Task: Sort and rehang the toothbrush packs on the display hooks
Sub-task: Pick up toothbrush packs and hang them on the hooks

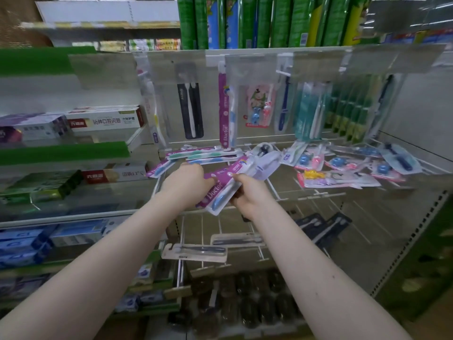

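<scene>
The toothbrush packs fall into three lots: a row hanging upright from the display hooks along the back panel, a loose heap lying flat on the wire shelf below them, and a purple "Doctor" pack held in both hands in front of that shelf. The held pack lies slantwise, its long axis running from low near the person's left up and away to the right, so its hang-hole end points towards the heap and the back panel. A matching purple pack hangs straight above, up and beyond the hands; I judge that hook the likely place, and the pack would have to be turned upright to reach it. The left hand closes on the pack's left edge near the printed name; the right hand pinches it from below and the right, thumb on top. Both are about equally near. A second pack seems to sit behind the first in the right grip, though I cannot be sure. The hook tips are blurred behind clear price flaps, the hang hole cannot be made out, and the picture's edges smear
</scene>
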{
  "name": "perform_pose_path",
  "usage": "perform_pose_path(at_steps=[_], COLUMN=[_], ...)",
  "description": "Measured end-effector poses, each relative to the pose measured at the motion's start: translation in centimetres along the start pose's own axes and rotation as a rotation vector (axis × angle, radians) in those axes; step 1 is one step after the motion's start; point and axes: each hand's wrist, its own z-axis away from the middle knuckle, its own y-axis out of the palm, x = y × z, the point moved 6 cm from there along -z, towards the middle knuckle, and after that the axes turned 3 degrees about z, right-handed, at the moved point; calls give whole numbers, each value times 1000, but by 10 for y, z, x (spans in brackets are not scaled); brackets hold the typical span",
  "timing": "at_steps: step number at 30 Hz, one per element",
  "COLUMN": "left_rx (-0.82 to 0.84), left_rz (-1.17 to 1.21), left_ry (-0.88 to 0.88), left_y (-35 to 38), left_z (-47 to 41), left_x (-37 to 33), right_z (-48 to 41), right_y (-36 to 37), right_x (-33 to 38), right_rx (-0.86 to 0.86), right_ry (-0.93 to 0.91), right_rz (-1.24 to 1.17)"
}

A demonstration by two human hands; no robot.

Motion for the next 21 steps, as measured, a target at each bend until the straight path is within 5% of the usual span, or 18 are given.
perform_pose_path(at_steps=[11,21], left_rx=[-89,99], left_rz=[71,920], left_ry=[2,-97], left_y=[0,21], left_z=[56,75], left_x=[-76,-97], right_z=[75,94], right_y=[-62,-83], right_x=[51,84], right_rx=[-14,2], right_ry=[-31,-100], right_rz=[77,120])
